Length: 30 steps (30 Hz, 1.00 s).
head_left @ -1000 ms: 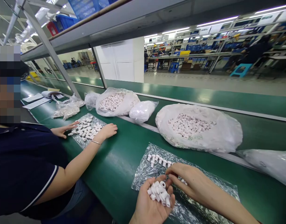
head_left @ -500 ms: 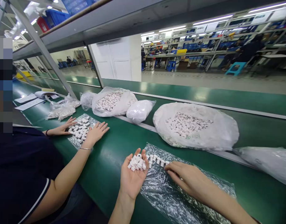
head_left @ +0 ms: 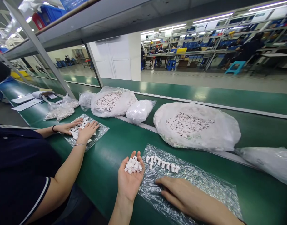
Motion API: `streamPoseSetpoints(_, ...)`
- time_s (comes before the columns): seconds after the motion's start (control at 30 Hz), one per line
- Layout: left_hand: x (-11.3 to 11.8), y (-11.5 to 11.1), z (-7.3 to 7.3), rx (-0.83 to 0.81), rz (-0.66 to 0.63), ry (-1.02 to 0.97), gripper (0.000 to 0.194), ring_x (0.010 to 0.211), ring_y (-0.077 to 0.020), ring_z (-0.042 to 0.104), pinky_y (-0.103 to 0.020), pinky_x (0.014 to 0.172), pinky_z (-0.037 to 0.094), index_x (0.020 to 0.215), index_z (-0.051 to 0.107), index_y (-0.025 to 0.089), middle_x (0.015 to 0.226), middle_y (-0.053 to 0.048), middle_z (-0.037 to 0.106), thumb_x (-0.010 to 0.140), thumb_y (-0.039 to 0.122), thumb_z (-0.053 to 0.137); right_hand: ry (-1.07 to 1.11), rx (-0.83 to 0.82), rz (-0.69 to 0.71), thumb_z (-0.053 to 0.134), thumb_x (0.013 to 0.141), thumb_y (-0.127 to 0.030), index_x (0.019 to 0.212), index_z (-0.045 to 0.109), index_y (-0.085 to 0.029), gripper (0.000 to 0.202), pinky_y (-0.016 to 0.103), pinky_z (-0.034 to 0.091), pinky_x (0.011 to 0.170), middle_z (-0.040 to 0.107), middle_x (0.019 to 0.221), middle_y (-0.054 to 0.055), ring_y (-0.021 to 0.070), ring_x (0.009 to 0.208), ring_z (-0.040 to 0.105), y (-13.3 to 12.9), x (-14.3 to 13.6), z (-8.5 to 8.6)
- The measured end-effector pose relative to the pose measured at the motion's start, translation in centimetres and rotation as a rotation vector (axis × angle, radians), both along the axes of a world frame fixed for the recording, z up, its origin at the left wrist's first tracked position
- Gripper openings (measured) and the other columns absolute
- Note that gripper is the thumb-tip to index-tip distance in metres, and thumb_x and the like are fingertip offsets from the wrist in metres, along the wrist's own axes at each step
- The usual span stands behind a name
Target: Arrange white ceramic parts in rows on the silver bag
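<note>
White plastic pieces, a small heap, cradled in the left hand: palm up, fingers loosely spread, nothing pinched. Just to its right, the right hand, flat and palm-down on the crinkled clear plastic sheet, fingers stretched out, gripping nothing visible. A little beyond both hands, a short row of pieces standing side by side along the sheet's far edge, close to the left fingertips.

By the look of it, mid-way through setting out a row from the handful: most of the handful not yet laid down. Adding to the row would call for a pinch of one piece from the palm, a turn to match its neighbours, and a spot at the row's right end without knocking the others over.

Further along the green belt, to the left, a co-worker's hands spread over loose pieces on another sheet. Beyond the row, a large open bag full of the same pieces; farther left, another open bag.
</note>
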State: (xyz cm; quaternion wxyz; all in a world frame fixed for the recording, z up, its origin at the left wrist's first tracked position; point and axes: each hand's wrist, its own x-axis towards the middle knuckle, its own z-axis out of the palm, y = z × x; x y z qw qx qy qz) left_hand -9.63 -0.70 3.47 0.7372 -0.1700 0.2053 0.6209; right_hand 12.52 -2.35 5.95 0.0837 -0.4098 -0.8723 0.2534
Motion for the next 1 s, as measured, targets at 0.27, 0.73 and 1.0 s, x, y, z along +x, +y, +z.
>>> streamPoseSetpoints(0.27,-0.1,0.1,0.0,-0.011,0.02,-0.003,0.04,0.094,-0.0204,0.069,-0.036,0.079,0.06,0.134,0.05,0.014,0.124,-0.017,0.062,0.094,0.018,0.053,-0.056,-0.01,-0.06,0.039,0.099,-0.022,0.132,0.051,-0.018,0.036,0.039,0.055,0.08,0.067,0.118,0.011,0.0257,0.096,0.069,1.5,-2.2,-1.4)
streamPoseSetpoints(0.73,0.1,0.0,-0.1,-0.015,0.014,0.024,0.04,0.094,-0.02,0.069,-0.035,0.08,0.06,0.134,0.05,0.015,0.124,-0.017,0.062,0.094,0.019,0.052,-0.059,-0.009,-0.046,0.04,0.097,-0.019,0.143,0.044,-0.016,0.046,0.041,0.056,0.086,0.066,0.125,0.014,0.0279,0.106,0.067,1.6,-2.5,-1.5)
streamPoseSetpoints(1.0,0.0,-0.1,-0.1,-0.022,0.021,0.035,0.04,0.094,-0.0203,0.069,-0.035,0.08,0.059,0.133,0.05,0.014,0.123,-0.018,0.062,0.094,0.018,0.052,-0.186,0.056,-0.105,0.039,0.099,-0.02,0.144,0.04,-0.007,0.047,0.039,0.057,0.071,0.071,0.112,0.019,0.0285,0.088,0.072,1.6,-2.1,-1.7)
